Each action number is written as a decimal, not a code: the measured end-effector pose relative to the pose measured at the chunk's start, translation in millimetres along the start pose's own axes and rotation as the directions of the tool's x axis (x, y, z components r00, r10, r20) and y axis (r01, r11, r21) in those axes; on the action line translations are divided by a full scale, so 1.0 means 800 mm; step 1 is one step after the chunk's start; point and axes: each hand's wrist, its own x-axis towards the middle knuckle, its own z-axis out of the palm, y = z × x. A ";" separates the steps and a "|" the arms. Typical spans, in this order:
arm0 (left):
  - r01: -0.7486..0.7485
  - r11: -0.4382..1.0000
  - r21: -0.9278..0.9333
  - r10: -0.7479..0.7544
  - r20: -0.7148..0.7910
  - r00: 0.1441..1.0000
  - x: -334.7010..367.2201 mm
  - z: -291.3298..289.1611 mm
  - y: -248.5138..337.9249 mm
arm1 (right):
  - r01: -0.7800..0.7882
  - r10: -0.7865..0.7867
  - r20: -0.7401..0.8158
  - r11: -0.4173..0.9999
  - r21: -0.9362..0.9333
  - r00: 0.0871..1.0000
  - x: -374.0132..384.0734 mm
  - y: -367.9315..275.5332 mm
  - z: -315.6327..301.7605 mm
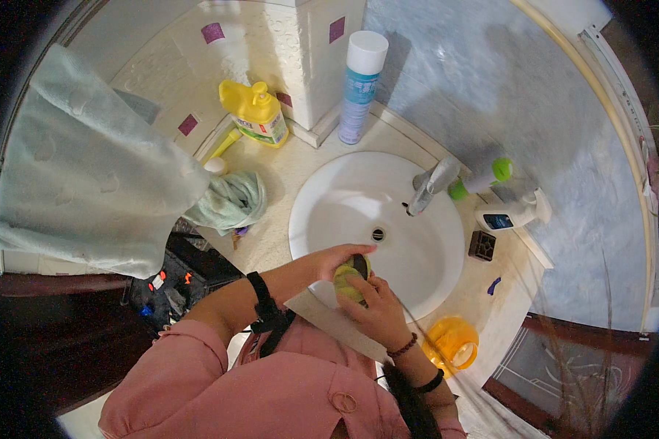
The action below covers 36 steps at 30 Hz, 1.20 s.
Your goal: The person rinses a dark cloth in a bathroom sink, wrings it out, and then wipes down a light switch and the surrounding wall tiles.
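Note:
Over the near rim of the white sink [311, 197], my two hands meet around a small yellow-green and dark piece [350, 284] that looks like a sponge or folded cloth; its exact kind is partly hidden by my fingers. My left hand [335, 262] is closed on it from the left, its thumb side toward the drain. The fingers of my right hand [377, 311] press on it from the near right side. The grey tap [436, 183] stands beyond my hands at the right back of the sink.
Around the sink stand a yellow pump bottle [256, 117], a tall blue spray can [361, 88], a green-capped bottle [483, 178], a white spray bottle [512, 214], a dark square holder [482, 246] and an orange jug [452, 340]. A pale green towel [88, 175] hangs left.

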 end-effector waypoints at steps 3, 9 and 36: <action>-0.241 0.960 -0.146 0.232 -0.077 0.970 -0.002 0.050 -0.007 | 0.078 -0.088 -0.235 0.996 -0.052 0.968 -0.008 0.007 0.012; -0.793 0.592 0.144 0.805 -0.167 0.570 -0.010 0.116 0.002 | 0.033 0.691 -0.585 0.633 0.773 0.424 0.024 0.031 0.013; -0.493 -0.860 0.129 -0.253 0.732 0.633 0.127 0.034 -0.081 | -0.596 0.427 0.455 0.726 0.343 0.782 0.080 0.156 0.094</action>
